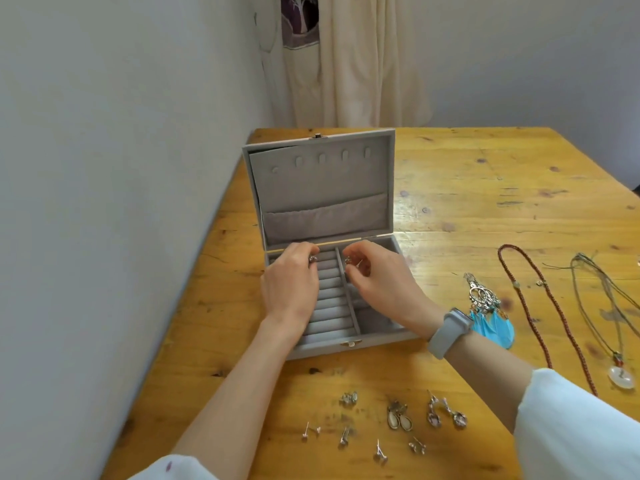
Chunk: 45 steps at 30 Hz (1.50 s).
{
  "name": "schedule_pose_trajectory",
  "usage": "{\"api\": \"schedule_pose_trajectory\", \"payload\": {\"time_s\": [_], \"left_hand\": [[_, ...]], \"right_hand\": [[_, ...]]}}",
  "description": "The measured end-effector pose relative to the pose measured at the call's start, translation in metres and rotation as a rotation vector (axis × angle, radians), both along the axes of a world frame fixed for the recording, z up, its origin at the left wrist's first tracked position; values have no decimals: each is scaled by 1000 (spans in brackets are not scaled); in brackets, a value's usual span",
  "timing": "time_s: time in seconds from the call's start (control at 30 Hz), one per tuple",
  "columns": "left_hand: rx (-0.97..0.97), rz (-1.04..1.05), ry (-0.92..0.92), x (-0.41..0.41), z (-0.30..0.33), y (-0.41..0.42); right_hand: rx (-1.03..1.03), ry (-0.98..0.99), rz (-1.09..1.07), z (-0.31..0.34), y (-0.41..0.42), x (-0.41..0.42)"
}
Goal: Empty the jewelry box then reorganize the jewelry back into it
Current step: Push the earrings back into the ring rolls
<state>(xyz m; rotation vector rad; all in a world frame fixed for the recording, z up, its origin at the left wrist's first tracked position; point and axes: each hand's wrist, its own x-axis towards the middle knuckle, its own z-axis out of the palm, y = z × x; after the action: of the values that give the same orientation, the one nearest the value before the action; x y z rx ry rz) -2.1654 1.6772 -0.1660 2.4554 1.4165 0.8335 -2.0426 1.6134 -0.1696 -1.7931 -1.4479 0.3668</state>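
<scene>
Stud earrings [350, 261], one pinched per hand [290, 285] [377, 279] above the jewelry box [381, 336]; refilling judged underway, next seat both below fingertips.

The jewelry box [322, 188] is lined with matt grey velvet-like cloth, its clasp [351, 343] is shiny metal, the table [485, 188] is glossy knotty wood — and the earrings [398, 415] look metallic, the watch strap [446, 332] smooth and matt.

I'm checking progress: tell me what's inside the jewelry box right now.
The jewelry box shows bare grey ring rolls and side compartments. The left hand and right hand each pinch a small silver piece above it, covering the back corners.
</scene>
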Motion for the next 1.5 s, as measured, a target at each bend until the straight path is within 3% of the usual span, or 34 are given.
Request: {"api": "schedule_pose_trajectory", "payload": {"time_s": [0.27,0.6,0.83,1.0,1.5], "left_hand": [[8,-13,-36,-2,-9,4],[7,-52,43,-4,-5,2],[36,-47,-70,-4,-13,3],[-1,-36,-45,-2,-14,5],[100,-37,89,-13,-23,-6]], "right_hand": [[10,60,-19,-9,8,2],[25,57,-21,-11,11,2],[28,71,-40,-11,20,-1],[39,61,-48,-13,22,-1],[17,-246,19,-17,40,-8]]}}
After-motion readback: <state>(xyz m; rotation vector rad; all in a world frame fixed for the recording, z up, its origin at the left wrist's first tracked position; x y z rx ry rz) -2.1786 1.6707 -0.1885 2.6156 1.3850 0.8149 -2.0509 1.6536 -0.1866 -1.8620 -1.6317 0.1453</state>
